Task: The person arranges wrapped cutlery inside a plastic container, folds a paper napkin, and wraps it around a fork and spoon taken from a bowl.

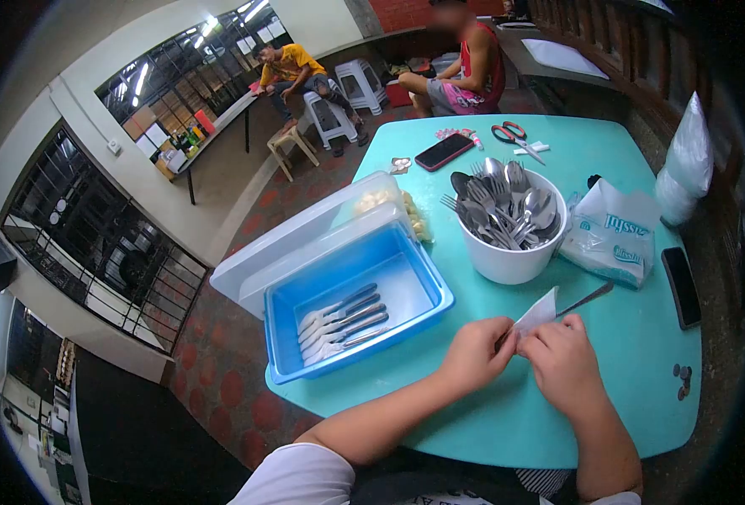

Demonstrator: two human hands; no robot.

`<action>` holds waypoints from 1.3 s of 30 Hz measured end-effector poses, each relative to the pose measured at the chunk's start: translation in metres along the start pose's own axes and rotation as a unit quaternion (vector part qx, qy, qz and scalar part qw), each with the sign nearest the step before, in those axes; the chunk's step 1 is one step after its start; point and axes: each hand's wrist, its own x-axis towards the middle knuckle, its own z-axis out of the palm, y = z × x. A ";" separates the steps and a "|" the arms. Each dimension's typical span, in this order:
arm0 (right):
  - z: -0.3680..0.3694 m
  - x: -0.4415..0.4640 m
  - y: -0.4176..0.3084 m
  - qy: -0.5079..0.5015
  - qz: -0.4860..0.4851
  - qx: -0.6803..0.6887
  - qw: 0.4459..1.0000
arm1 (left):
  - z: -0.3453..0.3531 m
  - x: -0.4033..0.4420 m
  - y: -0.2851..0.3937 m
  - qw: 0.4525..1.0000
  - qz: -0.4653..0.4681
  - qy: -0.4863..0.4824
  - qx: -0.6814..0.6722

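Note:
My left hand [480, 347] and my right hand [562, 358] meet over the table, both closed with fingers pinching a white paper napkin [537, 311]. A metal utensil [589, 297] pokes out of the napkin to the right; its other end is hidden, so its kind is unclear. Beyond my hands stands a white bucket [507, 268] packed with forks and spoons [503, 202]. Left of my hands, a blue plastic bin [355, 358] holds several napkin-wrapped utensils [339, 326] with bare handles. Its clear lid [254, 269] leans behind it.
Around the turquoise table [473, 421] lie a pack of tissues [612, 236], a dark phone [681, 288], a red-edged phone [445, 152], scissors [519, 139], coins [683, 380] and a bag of pale pieces [414, 215]. Two people [292, 71] sit beyond, near plastic stools [330, 118].

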 end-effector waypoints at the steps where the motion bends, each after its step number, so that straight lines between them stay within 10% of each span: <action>1: 0.000 0.000 0.001 -0.002 -0.002 0.011 1.000 | -0.001 0.000 0.001 1.000 0.011 0.000 0.003; 14: -0.009 0.001 0.004 -0.018 0.015 0.065 0.998 | -0.015 -0.005 0.009 0.997 0.071 -0.040 0.002; 28: -0.004 0.008 0.010 0.039 0.040 0.117 0.992 | -0.027 0.002 0.011 0.957 -0.110 -0.231 -0.138; 39: 0.008 -0.003 0.035 -0.089 0.173 0.244 0.950 | -0.020 0.006 0.006 0.974 -0.003 -0.224 -0.025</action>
